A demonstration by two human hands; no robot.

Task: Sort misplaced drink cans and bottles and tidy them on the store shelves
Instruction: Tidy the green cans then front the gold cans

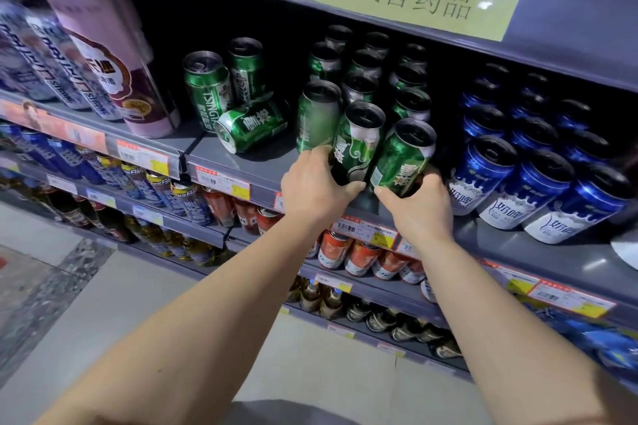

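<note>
Both forearms reaching in, left hand (312,188) and right hand (419,205) each gripping a front green can (359,145), toppled can (250,126) still unrighted.

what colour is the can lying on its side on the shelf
Green with white lettering and a silver end, seen in the head view: tipped can.

Green beer cans (360,79) stand upright in rows on the grey shelf (262,166). The front two, a middle can (359,141) and a right can (402,157), lean slightly. Left of them, one green can (250,126) lies on its side, touching two upright green cans (207,88). Blue-and-white cans (511,179) stand in rows to the right.
</note>
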